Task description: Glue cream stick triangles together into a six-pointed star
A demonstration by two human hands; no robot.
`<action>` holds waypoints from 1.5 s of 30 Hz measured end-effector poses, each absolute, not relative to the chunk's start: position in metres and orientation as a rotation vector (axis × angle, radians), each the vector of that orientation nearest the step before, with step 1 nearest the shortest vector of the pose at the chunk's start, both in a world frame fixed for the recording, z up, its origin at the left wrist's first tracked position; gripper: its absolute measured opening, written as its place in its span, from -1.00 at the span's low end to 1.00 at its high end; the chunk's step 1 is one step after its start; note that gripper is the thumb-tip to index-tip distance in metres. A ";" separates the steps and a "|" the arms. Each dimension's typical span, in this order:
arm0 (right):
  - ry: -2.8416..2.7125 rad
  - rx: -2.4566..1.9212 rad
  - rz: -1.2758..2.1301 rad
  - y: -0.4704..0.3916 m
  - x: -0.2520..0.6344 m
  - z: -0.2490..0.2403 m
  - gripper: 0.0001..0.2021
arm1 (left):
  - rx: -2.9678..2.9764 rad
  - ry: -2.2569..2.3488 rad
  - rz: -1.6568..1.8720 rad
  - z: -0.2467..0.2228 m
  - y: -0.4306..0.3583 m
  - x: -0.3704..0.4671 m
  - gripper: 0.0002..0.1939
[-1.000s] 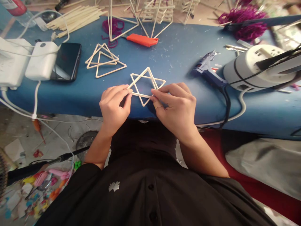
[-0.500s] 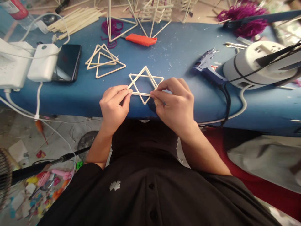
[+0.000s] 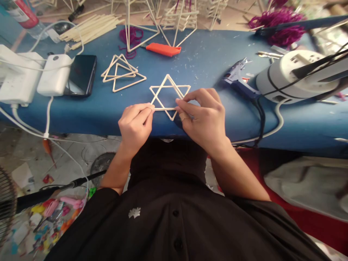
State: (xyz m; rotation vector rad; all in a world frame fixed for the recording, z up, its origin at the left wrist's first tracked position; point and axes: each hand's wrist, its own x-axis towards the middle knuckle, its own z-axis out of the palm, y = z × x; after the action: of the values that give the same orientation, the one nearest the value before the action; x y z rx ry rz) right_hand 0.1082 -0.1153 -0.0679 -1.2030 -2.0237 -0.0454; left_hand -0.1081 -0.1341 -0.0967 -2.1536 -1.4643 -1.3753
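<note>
While the left hand (image 3: 136,123) pinches the near left corner of a six-pointed stick star (image 3: 164,108) over the blue bench (image 3: 206,54), the right hand (image 3: 206,117) grips the star's near right part. Right of the star lies a glue gun (image 3: 236,78); left of it, overlapping stick triangles (image 3: 129,84); beyond it, an orange-handled cutter (image 3: 163,49) and, farther off to its left, loose sticks (image 3: 91,29).

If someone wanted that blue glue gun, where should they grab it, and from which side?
The glue gun is probably best gripped around its handle, from the near left, where the right hand is: the handle slants toward the person, the front end points away, and the white power tower stands close at the handle's end.
</note>
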 end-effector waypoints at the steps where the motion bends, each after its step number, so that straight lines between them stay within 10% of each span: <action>1: -2.018 -1.202 -0.051 -0.116 0.107 -0.069 -0.77 | -2.123 -1.434 -1.377 -0.099 -0.135 -0.106 -0.80; 45: -1.648 -0.954 0.118 -0.115 0.135 -0.079 -0.85 | -2.509 -1.278 -1.285 -0.076 -0.105 -0.111 -0.84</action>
State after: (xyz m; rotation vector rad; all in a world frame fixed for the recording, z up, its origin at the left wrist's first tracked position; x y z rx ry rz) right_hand 0.1355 -0.1151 -0.0794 -0.9544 -1.6483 0.1180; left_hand -0.1107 -0.1054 -0.0765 -2.5095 -1.2776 -1.2847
